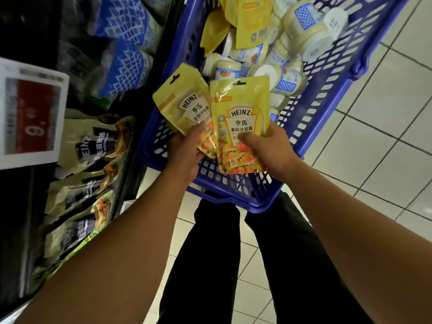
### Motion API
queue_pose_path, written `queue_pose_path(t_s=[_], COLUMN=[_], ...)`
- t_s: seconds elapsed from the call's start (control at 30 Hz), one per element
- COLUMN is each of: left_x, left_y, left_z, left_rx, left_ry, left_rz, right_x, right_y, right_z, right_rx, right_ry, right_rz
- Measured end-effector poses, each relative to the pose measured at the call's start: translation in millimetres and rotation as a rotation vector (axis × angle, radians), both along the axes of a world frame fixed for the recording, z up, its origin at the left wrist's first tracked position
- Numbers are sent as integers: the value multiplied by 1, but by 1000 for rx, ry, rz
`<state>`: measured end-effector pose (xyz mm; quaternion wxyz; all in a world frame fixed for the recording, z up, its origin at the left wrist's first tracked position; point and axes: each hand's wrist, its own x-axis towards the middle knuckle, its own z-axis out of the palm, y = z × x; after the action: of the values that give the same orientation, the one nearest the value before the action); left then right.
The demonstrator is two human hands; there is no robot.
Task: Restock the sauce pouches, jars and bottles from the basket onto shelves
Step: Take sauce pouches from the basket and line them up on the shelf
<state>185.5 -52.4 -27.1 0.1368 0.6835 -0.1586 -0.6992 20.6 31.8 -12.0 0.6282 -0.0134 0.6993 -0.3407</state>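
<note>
The floor [385, 118] was lit brightly, the shelf [21, 206] left dark; the price tag [32, 113] was blurred, and edges were bent by wide-angle distortion.

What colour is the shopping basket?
Blue, a plastic lattice basket, seen in the head view.

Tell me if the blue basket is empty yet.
Not empty. White jars and yellow pouches lie piled inside the basket; the left hand and right hand hold two more pouches.
</note>
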Motion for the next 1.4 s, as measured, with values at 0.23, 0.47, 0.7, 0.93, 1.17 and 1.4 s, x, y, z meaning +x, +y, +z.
queue_pose_path(t_s=[0.23, 0.47, 0.7, 0.93, 1.17, 1.4], left_x=[-7, -16, -25, -33, -40, -36], left_y=[-2, -10, -10, -9, 7, 51], left_z=[50, 108, 176, 273, 379, 457], left_rx=[74, 57, -23, -48, -170, -413], left_ry=[184, 384, 382, 465, 441, 435], left_rz=[-92, -238, -487, -558, -483, -238], right_x=[-24, -41, -59, -74, -86, -108], right_y=[13, 30, 41, 45, 40, 32], right_z=[60, 127, 205, 293, 382, 456], right_rx=[-124, -182, -162, -203, -269, -387], right_ry=[-59, -46, -120, -124, -98, -77], right_rz=[-85, -144, -129, -138, -67, 207])
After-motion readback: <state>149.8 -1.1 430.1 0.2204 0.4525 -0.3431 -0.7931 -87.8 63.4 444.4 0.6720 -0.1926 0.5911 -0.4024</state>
